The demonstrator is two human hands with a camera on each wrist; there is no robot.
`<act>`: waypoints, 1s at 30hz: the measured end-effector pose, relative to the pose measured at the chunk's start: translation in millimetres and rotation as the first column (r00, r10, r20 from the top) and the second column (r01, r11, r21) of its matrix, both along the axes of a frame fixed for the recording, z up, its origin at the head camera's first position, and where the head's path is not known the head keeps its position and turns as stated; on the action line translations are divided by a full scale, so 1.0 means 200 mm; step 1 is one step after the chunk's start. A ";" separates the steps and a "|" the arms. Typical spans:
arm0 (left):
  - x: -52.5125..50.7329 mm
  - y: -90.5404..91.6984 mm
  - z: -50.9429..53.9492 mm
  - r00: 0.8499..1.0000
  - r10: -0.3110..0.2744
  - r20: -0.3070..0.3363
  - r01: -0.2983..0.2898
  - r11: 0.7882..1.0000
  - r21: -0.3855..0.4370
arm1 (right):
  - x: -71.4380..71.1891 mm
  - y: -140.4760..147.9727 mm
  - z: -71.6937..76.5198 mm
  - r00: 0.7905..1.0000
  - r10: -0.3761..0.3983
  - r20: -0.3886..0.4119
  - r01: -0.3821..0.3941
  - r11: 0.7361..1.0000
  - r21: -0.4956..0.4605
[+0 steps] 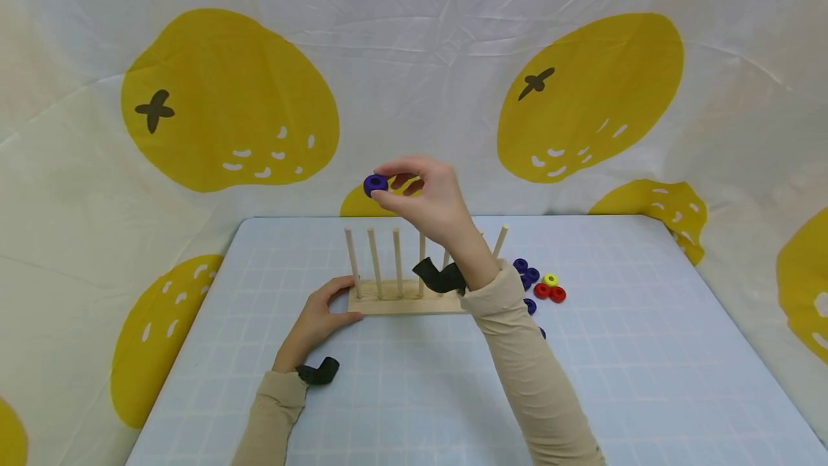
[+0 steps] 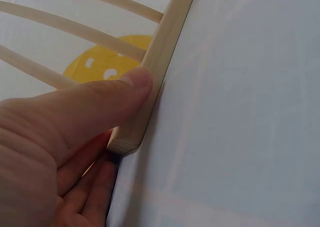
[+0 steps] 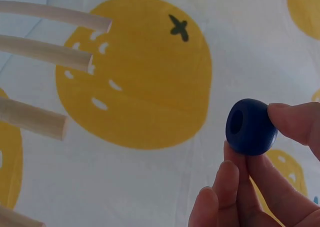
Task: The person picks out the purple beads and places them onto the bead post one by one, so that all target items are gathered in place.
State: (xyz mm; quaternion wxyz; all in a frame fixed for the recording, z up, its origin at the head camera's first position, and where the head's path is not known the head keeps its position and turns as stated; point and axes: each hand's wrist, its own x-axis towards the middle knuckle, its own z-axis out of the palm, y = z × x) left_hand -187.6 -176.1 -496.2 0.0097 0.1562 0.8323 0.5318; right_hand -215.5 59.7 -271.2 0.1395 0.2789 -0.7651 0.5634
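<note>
A wooden rack [image 1: 388, 305] with several upright pegs stands on the table, no ring visible on the pegs that show. The left hand [image 1: 321, 313] grips its left end; in the left wrist view the thumb of that hand [image 2: 75, 117] presses on the long face of the base [image 2: 162, 52]. Above the pegs, the right hand [image 1: 430, 200] pinches a dark blue ring [image 1: 375, 184] between thumb and fingers. In the right wrist view the ring [image 3: 251, 127] shows its hole turned to the left, held by the right hand [image 3: 270, 172], with peg tips to the left.
Right of the rack lie several blue rings [image 1: 520, 265], two red rings [image 1: 542, 291] and a yellow ring [image 1: 550, 280]. The right forearm covers part of the rack and partly hides some blue rings. A fruit-patterned cloth [image 1: 414, 92] hangs behind the table [image 1: 647, 351].
</note>
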 end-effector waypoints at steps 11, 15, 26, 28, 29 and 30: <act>0.00 -0.01 0.00 1.000 -0.018 -0.005 0.018 1.000 0.014 | -0.03 -0.12 -0.04 0.999 0.030 0.028 -0.030 1.000 0.006; 0.00 -0.01 -0.01 0.999 -0.028 -0.016 0.028 0.999 0.019 | -0.03 -0.15 -0.07 0.999 0.039 0.035 -0.040 0.999 0.016; -0.01 -0.01 -0.01 0.999 -0.038 -0.021 0.039 0.998 0.044 | -0.03 -0.21 -0.16 0.994 0.078 0.073 -0.081 0.996 0.041; -0.01 -0.01 -0.01 0.999 -0.035 -0.020 0.036 0.998 0.042 | -0.03 -0.22 -0.17 0.993 0.081 0.087 -0.085 0.996 0.038; -0.01 -0.01 -0.01 0.999 -0.034 -0.020 0.034 0.999 0.040 | -0.03 -0.22 -0.18 0.992 0.084 0.092 -0.087 0.995 0.038; -0.01 -0.01 -0.01 0.999 -0.032 -0.020 0.032 0.999 0.037 | -0.03 -0.22 -0.19 0.992 0.083 0.092 -0.087 0.995 0.043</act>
